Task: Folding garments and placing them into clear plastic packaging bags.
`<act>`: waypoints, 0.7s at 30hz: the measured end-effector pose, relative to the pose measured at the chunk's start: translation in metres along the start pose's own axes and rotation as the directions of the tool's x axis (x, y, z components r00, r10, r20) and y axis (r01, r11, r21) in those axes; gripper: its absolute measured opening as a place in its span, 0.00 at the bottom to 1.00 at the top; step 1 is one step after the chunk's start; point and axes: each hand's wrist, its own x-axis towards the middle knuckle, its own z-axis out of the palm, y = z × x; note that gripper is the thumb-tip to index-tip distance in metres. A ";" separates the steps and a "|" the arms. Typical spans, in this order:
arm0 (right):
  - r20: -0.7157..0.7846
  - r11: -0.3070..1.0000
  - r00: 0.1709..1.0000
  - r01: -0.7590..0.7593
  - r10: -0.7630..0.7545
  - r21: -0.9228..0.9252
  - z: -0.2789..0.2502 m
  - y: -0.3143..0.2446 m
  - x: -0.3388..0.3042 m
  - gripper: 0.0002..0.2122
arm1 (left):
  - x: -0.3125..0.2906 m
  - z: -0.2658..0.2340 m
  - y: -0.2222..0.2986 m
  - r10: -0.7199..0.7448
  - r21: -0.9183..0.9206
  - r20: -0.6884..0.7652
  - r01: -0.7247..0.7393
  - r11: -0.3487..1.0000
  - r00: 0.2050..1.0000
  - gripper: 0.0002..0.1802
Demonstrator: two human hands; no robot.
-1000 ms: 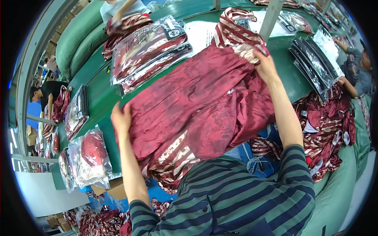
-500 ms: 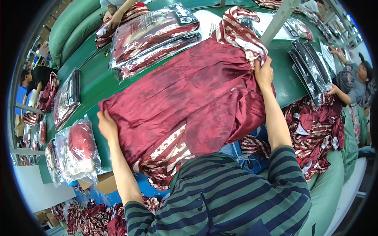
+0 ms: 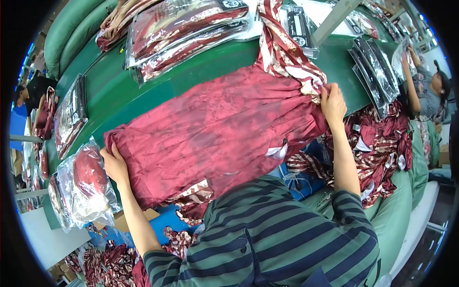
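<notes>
A long dark red satin garment (image 3: 205, 134) is stretched out in front of me over the green table. Its far right end is gathered into a striped red and cream part (image 3: 287, 52) that lies twisted on the table. My left hand (image 3: 114, 165) grips the garment's left edge, with the fingers partly hidden behind the cloth. At the gathered seam on the right, my right hand (image 3: 333, 105) pinches the fabric. A white label (image 3: 276, 152) shows near the lower edge, and a patterned piece of cloth (image 3: 193, 191) hangs below.
Bagged garments (image 3: 186, 33) are stacked across the table, with more clear bags (image 3: 88, 184) at the left. Flat black packages (image 3: 375, 74) lie to the right, beside a heap of similar garments (image 3: 377, 148). A grey post (image 3: 334, 21) rises at the back. Other people work on both sides.
Both hands have moved slightly apart, pulling the garment flatter and straighter. The striped part now lies more drawn out toward the far edge. A white label has come into sight.
</notes>
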 end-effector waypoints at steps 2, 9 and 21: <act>-0.306 0.982 0.934 0.169 -0.186 -0.079 -0.019 -0.020 0.002 0.17 | 0.001 -0.004 0.002 0.038 -0.083 -0.119 -0.048 0.995 0.992 0.19; -0.324 0.689 0.753 0.656 -0.572 0.307 -0.042 -0.100 -0.003 0.12 | -0.023 -0.036 0.063 0.535 -0.323 -0.212 -0.575 0.752 0.818 0.19; -0.156 0.906 0.922 0.380 -0.354 0.185 0.020 -0.069 0.043 0.17 | -0.031 -0.019 0.047 0.669 -0.290 0.093 -0.623 0.726 0.737 0.24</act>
